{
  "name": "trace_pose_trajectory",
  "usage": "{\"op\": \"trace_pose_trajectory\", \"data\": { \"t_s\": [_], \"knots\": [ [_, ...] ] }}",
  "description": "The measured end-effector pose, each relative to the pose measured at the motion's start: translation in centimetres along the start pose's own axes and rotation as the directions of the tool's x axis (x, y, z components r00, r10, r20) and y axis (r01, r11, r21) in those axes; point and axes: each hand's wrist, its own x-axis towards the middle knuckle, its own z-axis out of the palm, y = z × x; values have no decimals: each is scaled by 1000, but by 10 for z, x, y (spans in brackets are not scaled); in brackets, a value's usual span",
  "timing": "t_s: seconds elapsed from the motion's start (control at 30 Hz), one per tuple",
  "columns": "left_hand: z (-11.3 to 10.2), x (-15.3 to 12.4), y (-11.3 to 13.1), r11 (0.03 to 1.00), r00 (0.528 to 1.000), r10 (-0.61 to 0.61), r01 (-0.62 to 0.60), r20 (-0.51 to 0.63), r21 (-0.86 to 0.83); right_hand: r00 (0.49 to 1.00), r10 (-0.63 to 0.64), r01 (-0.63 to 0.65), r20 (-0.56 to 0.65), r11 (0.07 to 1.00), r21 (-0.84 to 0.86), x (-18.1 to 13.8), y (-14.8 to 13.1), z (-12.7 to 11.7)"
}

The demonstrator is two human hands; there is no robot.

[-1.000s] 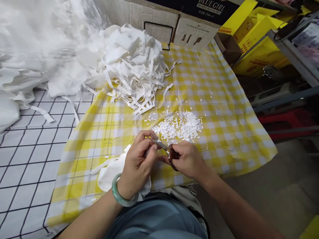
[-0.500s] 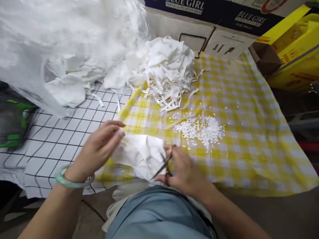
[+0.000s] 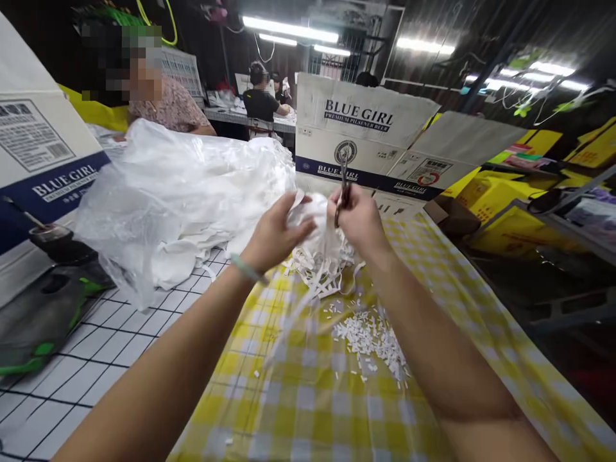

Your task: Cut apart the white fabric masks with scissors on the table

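Note:
A pair of scissors [image 3: 343, 196] is in my right hand [image 3: 360, 221], blades pointing up and fingers closed round the handles. My left hand [image 3: 276, 234], with a pale green bangle [image 3: 248, 268] at the wrist, reaches out with thumb and fingers apart. Between my hands is a white cloth piece [image 3: 320, 212], blurred by motion; whether the right fingers also pinch it is unclear. A blurred strap trails below it. Behind and under my hands is a heap of white cloth with narrow straps [image 3: 317, 273]. Small white clippings [image 3: 370, 337] lie scattered nearer me.
Clear plastic with white cloth [image 3: 192, 186] fills the left back. Beer cartons [image 3: 366, 144] stand behind the heap and at far left. A black-and-green item [image 3: 48, 321] lies left on the grid cloth [image 3: 125, 346]. A co-worker [image 3: 168, 106] sits beyond; yellow bags [image 3: 500, 196] are at right.
The view has tilted up. Both hands have gone from the table's near edge forward to the strap heap, carrying the scissors and a white cloth piece. The scissors now point upward.

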Motion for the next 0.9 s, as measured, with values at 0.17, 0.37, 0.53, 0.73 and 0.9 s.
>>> {"op": "trace_pose_trajectory", "data": {
  "t_s": [0.17,0.37,0.53,0.73,0.9],
  "knots": [
    [31,19,-69,971,994,-112,106,15,214,984,38,-117,-176,878,-465,59,42,-10],
    [-33,-63,-156,812,887,-213,394,-411,430,976,210,-112,52,695,-711,-38,88,15],
    [-118,-57,-176,733,857,-206,455,-472,505,923,179,42,341,834,-551,-86,76,57],
    [-67,-121,-129,806,963,-227,271,-148,526,828,210,-223,520,974,-39,-114,62,91],
    [10,-213,-54,962,920,-202,124,335,242,693,375,-608,616,762,221,-158,76,97]
  ]
}}
